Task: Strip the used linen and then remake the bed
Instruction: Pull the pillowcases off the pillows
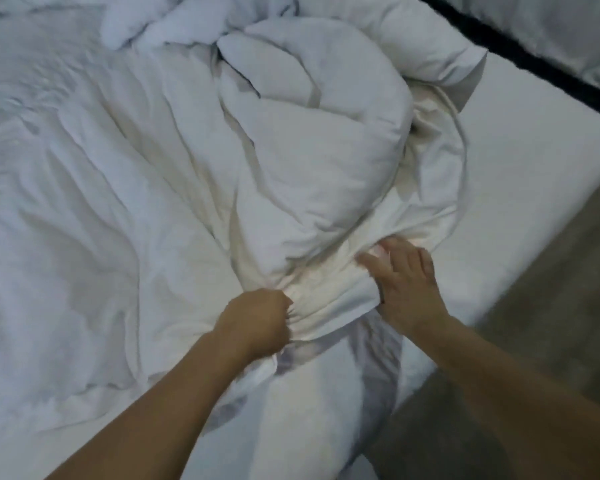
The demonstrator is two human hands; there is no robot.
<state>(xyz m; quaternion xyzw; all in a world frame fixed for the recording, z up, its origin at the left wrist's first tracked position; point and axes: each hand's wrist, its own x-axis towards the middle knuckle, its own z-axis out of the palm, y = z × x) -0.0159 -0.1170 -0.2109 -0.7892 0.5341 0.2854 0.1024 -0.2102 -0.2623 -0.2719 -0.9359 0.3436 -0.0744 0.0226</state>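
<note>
Clenched in the left hand (pixel 257 320) is a bunch of the white duvet (pixel 291 161). At its 3 o'clock, the right hand (pixel 404 282) lies open-fingered against the bare mattress (pixel 534 161) side of the same fabric.

A bedroom: a wide bed with a bare white mattress (pixel 520 174), a rumpled white duvet (pixel 309 150), and brown carpeted floor (pixel 575 289) alongside

White duvet (pixel 312 161) lies bunched on the bare mattress (pixel 520 161), apparently half-uncovered.
</note>
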